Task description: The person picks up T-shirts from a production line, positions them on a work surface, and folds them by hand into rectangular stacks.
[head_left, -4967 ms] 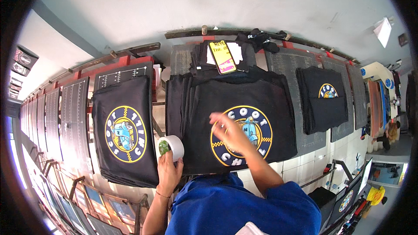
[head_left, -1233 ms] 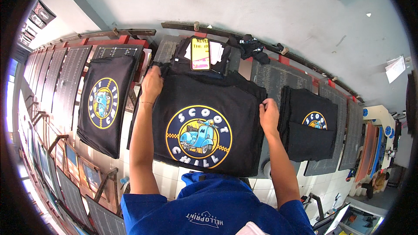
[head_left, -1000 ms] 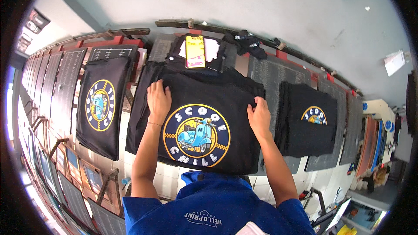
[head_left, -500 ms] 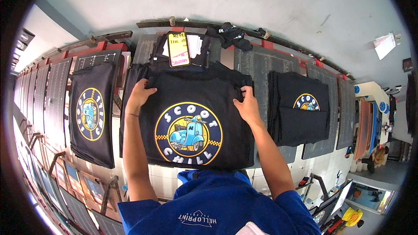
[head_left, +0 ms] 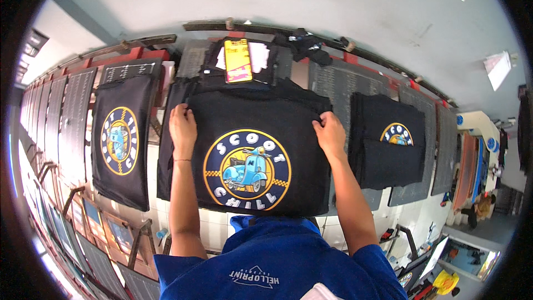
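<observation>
A black T-shirt (head_left: 277, 116) with a round yellow and blue scooter print lies flat on a printing board in front of me. My left hand (head_left: 182, 125) grips its left edge. At the right edge my right hand (head_left: 330, 134) pinches the fabric. Both forearms reach up from the lower edge over my blue shirt. Past the shirt's top edge, a yellow card (head_left: 237, 61) and a white paper lie on dark cloth.
A second printed black shirt (head_left: 121, 139) lies on the board to the left, a third (head_left: 388, 144) on the board to the right. More dark boards run along the left (head_left: 66, 116). A black rag (head_left: 302, 44) hangs on the top rail.
Five seconds ago my left hand held a tape roll and my right touched the print. Now both hands hold the shirt's side edges, slightly lower than a second ago.
</observation>
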### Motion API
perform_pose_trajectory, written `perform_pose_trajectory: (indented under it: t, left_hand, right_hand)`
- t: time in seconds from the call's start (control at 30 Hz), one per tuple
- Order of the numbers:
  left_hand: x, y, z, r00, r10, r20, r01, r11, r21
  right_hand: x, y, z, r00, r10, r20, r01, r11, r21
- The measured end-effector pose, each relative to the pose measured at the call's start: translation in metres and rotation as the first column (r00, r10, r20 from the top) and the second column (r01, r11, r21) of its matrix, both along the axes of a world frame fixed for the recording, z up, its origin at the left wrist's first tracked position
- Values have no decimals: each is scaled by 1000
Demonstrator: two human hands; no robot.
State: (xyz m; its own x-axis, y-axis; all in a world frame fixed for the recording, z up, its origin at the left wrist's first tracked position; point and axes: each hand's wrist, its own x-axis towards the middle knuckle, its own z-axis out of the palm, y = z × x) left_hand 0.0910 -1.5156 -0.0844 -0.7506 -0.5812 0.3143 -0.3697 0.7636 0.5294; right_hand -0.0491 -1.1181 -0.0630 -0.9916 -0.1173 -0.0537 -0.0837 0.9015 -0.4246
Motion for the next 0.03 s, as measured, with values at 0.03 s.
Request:
perform_pose_trajectory:
  t: [0.03]
  left_hand:
    - [0, -1, -3, 999, 27, 24, -26, 999, -42]
  right_hand:
    - [-3, 4, -8, 996, 85, -37, -85, 996, 9]
